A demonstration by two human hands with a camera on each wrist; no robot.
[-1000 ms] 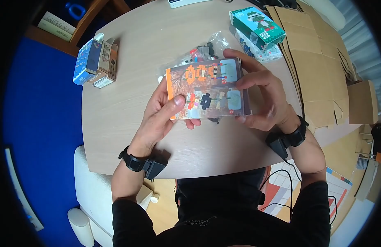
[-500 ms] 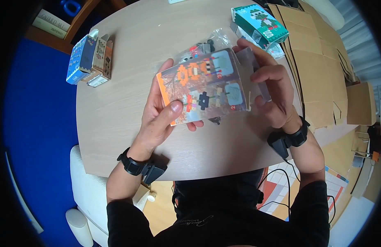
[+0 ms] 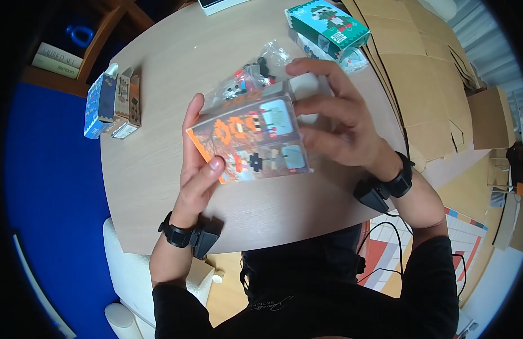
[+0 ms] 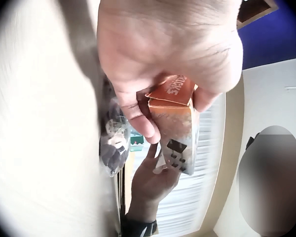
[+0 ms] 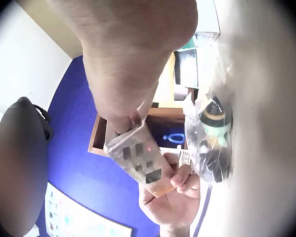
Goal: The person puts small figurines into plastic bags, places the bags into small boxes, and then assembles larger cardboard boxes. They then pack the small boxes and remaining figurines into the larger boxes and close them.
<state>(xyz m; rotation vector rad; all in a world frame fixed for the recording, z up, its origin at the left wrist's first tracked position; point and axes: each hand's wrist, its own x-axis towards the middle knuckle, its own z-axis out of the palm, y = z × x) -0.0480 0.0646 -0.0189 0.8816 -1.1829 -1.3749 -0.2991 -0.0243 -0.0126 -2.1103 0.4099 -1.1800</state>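
Note:
An orange-edged box (image 3: 244,141) with printed brick figures is held tilted above the table. My left hand (image 3: 196,181) grips its orange end, thumb on the printed face; in the left wrist view that hand (image 4: 170,44) curls round the box (image 4: 170,123). At the opposite end, my right hand (image 3: 343,121) holds a pale flap (image 3: 309,85) between bent fingers. In the right wrist view its fingertips meet the edge of the box (image 5: 138,153). Behind the box lies a clear bag (image 3: 241,82) of coloured and black pieces. The box's inside is hidden.
Blue and brown boxes (image 3: 123,107) stand at the table's left. A green box (image 3: 329,25) rests on another box at the back right. Flattened cardboard (image 3: 425,85) lies along the right side, and a white device (image 3: 216,5) sits at the back edge.
The box has shifted left and tilted further. My right hand has gone from gripping its right side to the pale flap, which has swung out from that end.

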